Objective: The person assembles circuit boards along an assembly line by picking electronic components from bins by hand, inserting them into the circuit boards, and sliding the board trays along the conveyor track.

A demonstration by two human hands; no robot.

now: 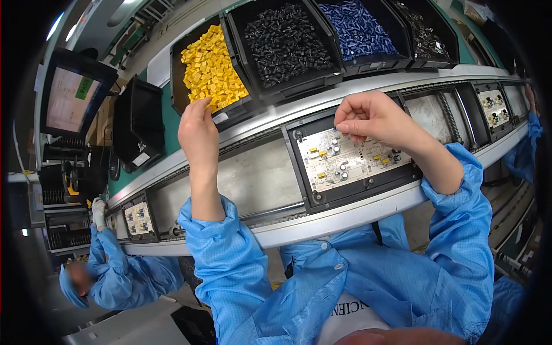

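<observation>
My left hand (198, 132) is at the front edge of a black bin of yellow block-shaped components (213, 66). Its fingers are drawn together, and whatever they may hold is hidden. Over the upper part of a pale circuit board (357, 164), my right hand (374, 121) has thumb and forefinger pinched. A speck of blue shows just under those fingertips; I cannot tell whether it is held or sits on the board. Yellow blocks and small round capacitors stand on the board, which lies in a black carrier frame (305, 190).
Beyond the conveyor rail (264, 121) stand bins of black components (287, 46), blue components (359, 29) and dark small parts (422, 34). Other boards ride at left (138, 218) and right (493, 109). A monitor (75, 95) and a co-worker (126, 276) are at left.
</observation>
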